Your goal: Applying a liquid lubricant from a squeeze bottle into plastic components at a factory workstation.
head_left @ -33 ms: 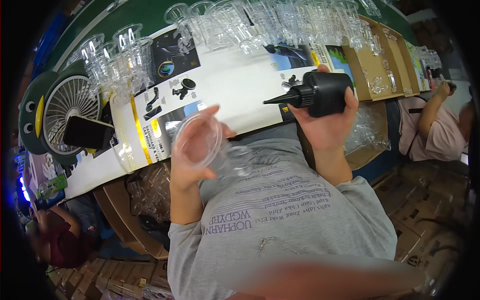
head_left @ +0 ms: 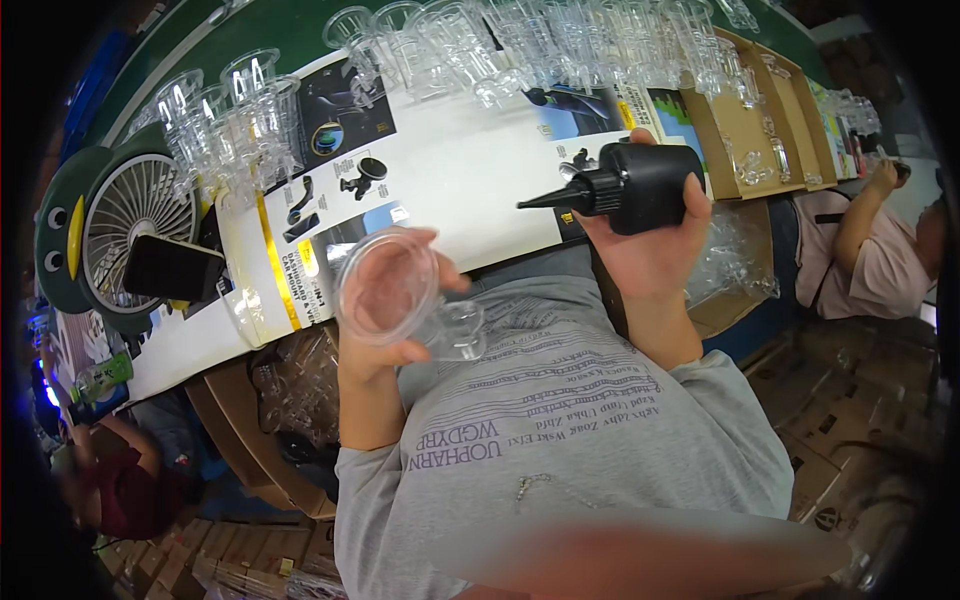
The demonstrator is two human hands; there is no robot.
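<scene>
My left hand (head_left: 372,358) is wrapped round a clear plastic goblet-like cup (head_left: 390,288), its wide round mouth facing up toward me. The cup's narrower stem and foot stick out to the right, in front of my grey shirt. In my right hand (head_left: 650,255) lies a black squeeze bottle (head_left: 655,188), held on its side with fingers and thumb around it. Its thin pointed nozzle (head_left: 550,200) aims left, above the table and apart from the cup. What the bottle contains cannot be seen.
Clear cups (head_left: 450,50) stand crowded along the table's far side, more (head_left: 225,120) at left. A green fan (head_left: 140,215) has a phone (head_left: 172,268) leaning on it. Right stands a cardboard tray (head_left: 745,135) with clear parts. People sit at both sides (head_left: 870,250).
The cup in my left hand has turned slightly, its foot now showing more sharply. The bottle has shifted a little to the left.
</scene>
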